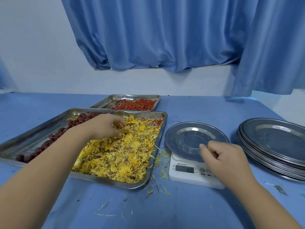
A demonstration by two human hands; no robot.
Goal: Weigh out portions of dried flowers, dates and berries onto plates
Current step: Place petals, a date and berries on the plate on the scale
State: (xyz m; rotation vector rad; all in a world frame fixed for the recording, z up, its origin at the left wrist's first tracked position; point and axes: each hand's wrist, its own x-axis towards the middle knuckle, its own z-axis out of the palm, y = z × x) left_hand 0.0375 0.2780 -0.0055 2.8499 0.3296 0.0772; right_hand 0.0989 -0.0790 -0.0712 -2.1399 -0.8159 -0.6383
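A steel tray (162, 128) holds yellow dried flowers (122, 154). My left hand (105, 126) reaches into them, fingers curled round a pinch of flowers. Left of it a second tray (33, 131) holds dark red dates (54, 136). A third tray (135, 97) farther back carries orange-red berries (137, 104). An empty round steel plate (189, 139) sits on a white digital scale (188, 172). My right hand (226, 156) hovers over the plate's near rim with fingers loosely curled; whether it touches the rim is unclear.
A stack of several steel plates (272, 142) stands at the right. Loose yellow petals (158, 190) litter the blue tablecloth (165, 212) in front of the flower tray. Blue curtains (165, 38) hang behind the table.
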